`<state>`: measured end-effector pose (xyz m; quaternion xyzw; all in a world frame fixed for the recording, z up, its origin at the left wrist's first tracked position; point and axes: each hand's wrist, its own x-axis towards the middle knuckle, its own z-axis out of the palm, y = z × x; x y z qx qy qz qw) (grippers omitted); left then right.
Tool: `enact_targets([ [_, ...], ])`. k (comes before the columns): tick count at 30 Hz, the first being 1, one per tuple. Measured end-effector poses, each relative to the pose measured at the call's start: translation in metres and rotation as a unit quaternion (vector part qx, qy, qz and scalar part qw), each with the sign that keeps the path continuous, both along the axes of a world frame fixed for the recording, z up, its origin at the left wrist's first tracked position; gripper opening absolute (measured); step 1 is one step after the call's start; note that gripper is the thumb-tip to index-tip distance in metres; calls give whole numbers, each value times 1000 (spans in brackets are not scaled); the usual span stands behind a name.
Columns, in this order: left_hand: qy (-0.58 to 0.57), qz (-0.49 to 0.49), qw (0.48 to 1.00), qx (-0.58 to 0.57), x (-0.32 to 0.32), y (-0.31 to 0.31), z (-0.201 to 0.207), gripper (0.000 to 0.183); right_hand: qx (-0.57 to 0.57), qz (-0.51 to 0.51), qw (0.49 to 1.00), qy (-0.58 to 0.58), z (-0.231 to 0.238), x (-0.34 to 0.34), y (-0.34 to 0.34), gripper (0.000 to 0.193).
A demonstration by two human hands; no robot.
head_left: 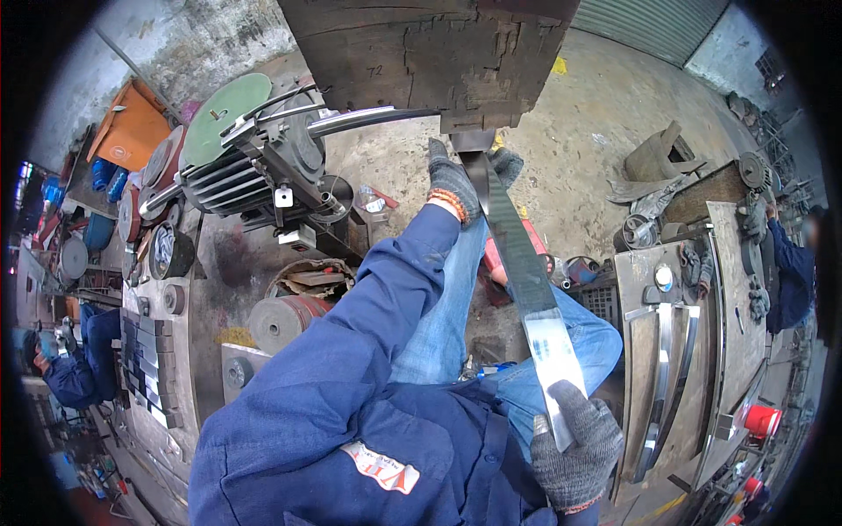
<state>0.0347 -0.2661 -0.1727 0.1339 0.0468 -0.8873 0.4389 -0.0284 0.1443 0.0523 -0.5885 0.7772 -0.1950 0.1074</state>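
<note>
Nearest me, my right hand (574, 443) in a grey knit glove clenches the near end of a long steel blade (522, 263), which I judge stiff, heavy and sharp-edged, best gripped at both ends, while my left hand (453, 184) grasps its far end by the wooden block (438, 53).

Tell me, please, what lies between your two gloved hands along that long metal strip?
In the head view, only the bare metal strip spans from the left hand to the right hand, above the jeans.
</note>
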Motion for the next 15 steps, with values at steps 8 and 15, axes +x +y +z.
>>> enact_targets([
  [8, -9, -11, 997, 78, -1, 15, 34, 102, -23, -18, 999, -34, -11, 1, -25, 51],
  [15, -21, -2, 1000, 7, 4, -1, 10, 105, -44, -8, 998, -46, -20, 1, -45, 50],
])
